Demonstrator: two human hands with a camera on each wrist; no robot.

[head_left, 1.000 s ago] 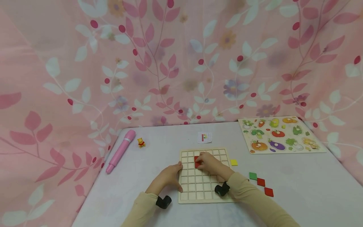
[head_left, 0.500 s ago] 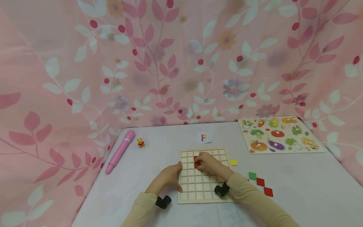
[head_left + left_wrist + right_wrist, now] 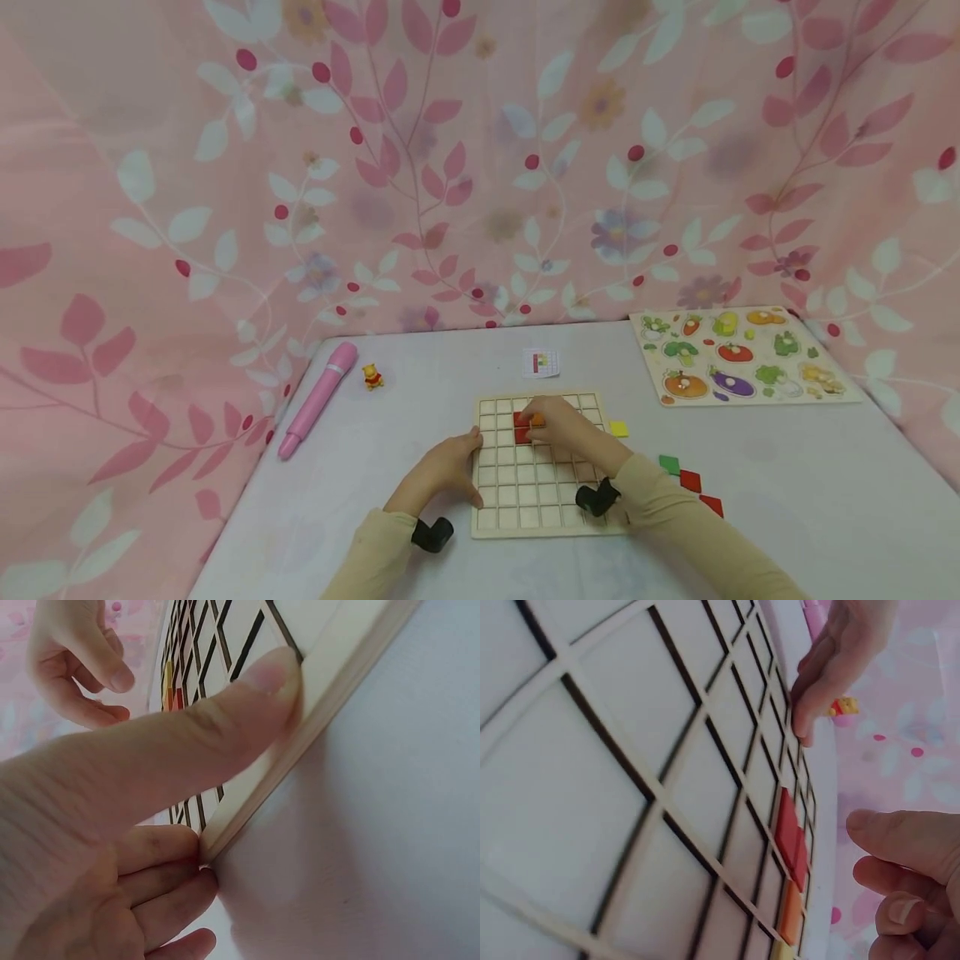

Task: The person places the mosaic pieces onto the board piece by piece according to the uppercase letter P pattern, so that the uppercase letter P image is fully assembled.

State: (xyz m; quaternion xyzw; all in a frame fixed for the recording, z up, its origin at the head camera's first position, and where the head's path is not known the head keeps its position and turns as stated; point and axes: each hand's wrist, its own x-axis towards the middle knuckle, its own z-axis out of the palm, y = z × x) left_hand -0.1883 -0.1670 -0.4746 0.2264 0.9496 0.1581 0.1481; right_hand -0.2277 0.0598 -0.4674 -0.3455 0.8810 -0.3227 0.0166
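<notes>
My left hand (image 3: 450, 468) rests at the left edge of a wooden grid board (image 3: 510, 518). Its thumb (image 3: 255, 686) lies on the rim, and the fingers (image 3: 169, 892) touch the board's side. Over the upper part of the grid hovers my right hand (image 3: 562, 427), its fingers loosely bent and nothing between them in the right wrist view. Two red tiles (image 3: 787, 825) sit in neighbouring cells. Beside them lies an orange tile (image 3: 790, 913), then a yellow tile (image 3: 782, 950), which the hand hides in the head view.
Right of the board lie a loose yellow tile (image 3: 618, 428), a green tile (image 3: 669, 465) and red tiles (image 3: 691, 481). A pattern card (image 3: 541, 363) is behind it. A vegetable puzzle (image 3: 738, 358), a pink microphone-shaped toy (image 3: 318, 402) and a bear figurine (image 3: 372, 377) stand farther out.
My right hand has drawn back slightly to the right and off the red tiles, so the orange tile shows beside them. The left hand has stayed put.
</notes>
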